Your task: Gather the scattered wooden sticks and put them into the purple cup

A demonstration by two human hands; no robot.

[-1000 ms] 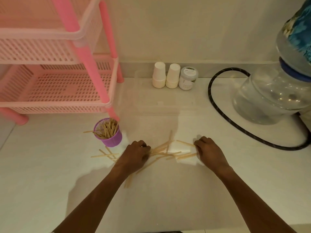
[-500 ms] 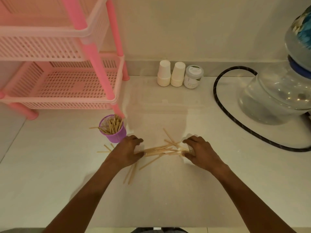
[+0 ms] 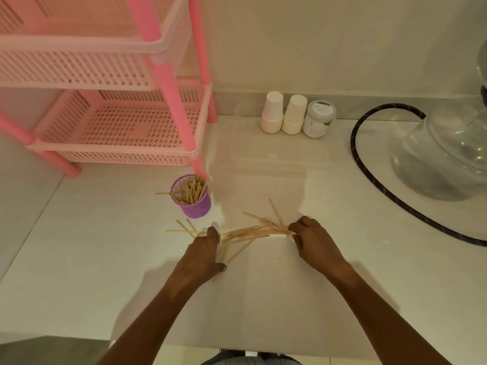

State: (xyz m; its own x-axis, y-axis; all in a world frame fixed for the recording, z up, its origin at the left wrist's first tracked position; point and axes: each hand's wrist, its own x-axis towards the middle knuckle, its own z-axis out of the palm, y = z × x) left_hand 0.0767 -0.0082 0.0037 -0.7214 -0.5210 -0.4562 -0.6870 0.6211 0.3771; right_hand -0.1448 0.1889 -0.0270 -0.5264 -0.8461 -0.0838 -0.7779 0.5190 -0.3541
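A purple mesh cup [image 3: 192, 204] stands on the white counter just in front of the pink rack's leg, with several wooden sticks upright in it. A loose bundle of wooden sticks [image 3: 250, 231] lies on the counter between my hands. My left hand [image 3: 207, 252] presses flat against the bundle's left end, fingers together. At the bundle's right end, the fingers of my right hand [image 3: 312, 239] curl around the stick tips. A few stray sticks [image 3: 183, 229] lie to the left, below the cup.
A pink two-tier plastic rack [image 3: 110, 122] fills the back left. Two stacks of white paper cups [image 3: 284, 115] and a white jar [image 3: 319, 119] stand against the wall. A black hose [image 3: 369, 175] loops around a large clear water bottle [image 3: 445, 154] at the right.
Both hands have moved toward each other, pushing the scattered sticks into a tighter bundle. The view has shifted slightly, so the rack and cup sit further right.
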